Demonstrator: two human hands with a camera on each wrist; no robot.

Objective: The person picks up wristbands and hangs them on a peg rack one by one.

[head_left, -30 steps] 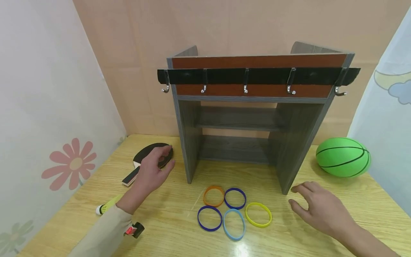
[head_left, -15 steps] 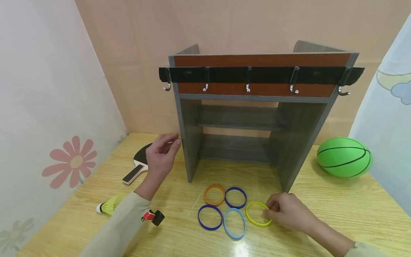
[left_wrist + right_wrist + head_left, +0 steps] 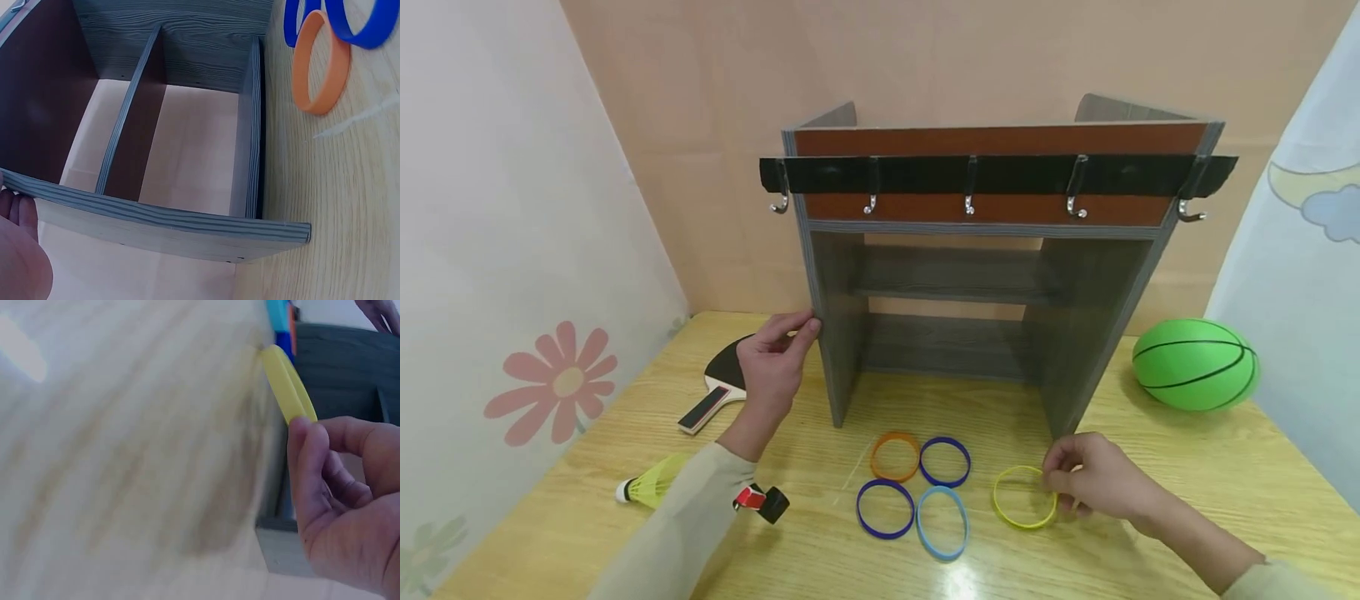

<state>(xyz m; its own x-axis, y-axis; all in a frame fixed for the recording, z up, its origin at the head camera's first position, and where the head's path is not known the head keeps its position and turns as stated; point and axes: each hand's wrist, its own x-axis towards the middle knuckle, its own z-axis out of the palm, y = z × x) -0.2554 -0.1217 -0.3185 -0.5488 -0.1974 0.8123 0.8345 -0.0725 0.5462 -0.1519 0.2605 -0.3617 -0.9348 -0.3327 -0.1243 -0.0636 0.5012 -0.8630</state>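
Observation:
My right hand [image 3: 1101, 479] pinches a yellow silicone wristband [image 3: 997, 500] by its right side, between thumb and fingers. In the right wrist view the yellow band [image 3: 289, 387] sticks out from the fingertips, tilted. My left hand [image 3: 772, 358] holds the front edge of the grey wooden shelf's left side panel [image 3: 829, 333]; in the left wrist view, its fingers [image 3: 25, 215] lie against the panel's outer face. On the table lie an orange wristband [image 3: 875, 467], two dark blue wristbands [image 3: 859, 518] and a light blue wristband [image 3: 919, 533], close together.
Across the shelf's top front runs a black strip [image 3: 917, 175] with several metal hooks [image 3: 969, 206]. A table tennis bat [image 3: 715, 392] and a yellow shuttlecock [image 3: 651, 483] lie at left. On the right sits a green ball [image 3: 1195, 364].
My right hand came in from the right, took hold of the yellow wristband and drew it rightward from the others. My left hand moved from above the bat to the shelf's left panel.

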